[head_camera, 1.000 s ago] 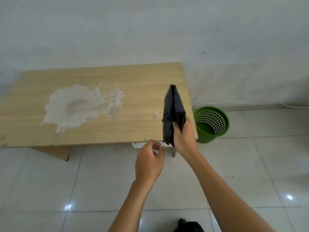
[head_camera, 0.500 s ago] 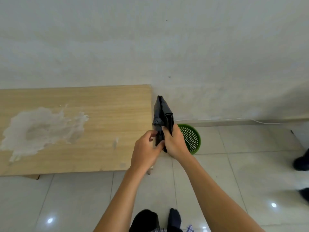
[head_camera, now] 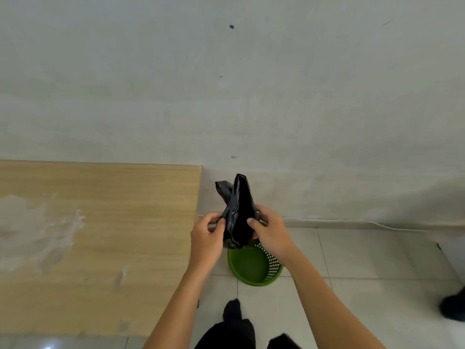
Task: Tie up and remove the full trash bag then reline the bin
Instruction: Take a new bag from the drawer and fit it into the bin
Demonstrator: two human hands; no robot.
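Note:
A folded black trash bag (head_camera: pixel 239 210) stands upright between my hands, its top starting to spread into two flaps. My left hand (head_camera: pixel 206 238) pinches its left edge with thumb and fingers. My right hand (head_camera: pixel 270 231) grips its right side, thumb on the front. Directly below the bag sits the green perforated bin (head_camera: pixel 254 267) on the floor; its inside looks bare, and the bag and my right hand hide its far rim.
A wooden table (head_camera: pixel 100 235) with a white stain fills the left, its right edge close to the bin. A white cable (head_camera: pixel 352 221) runs along the base of the wall. My dark-socked foot (head_camera: pixel 232 311) stands near the bin; another dark foot (head_camera: pixel 453 307) is at the far right.
I have stepped closer, so the bin now lies right under the bag. My left hand reached up and took the bag's left edge, and the bag's top began to part.

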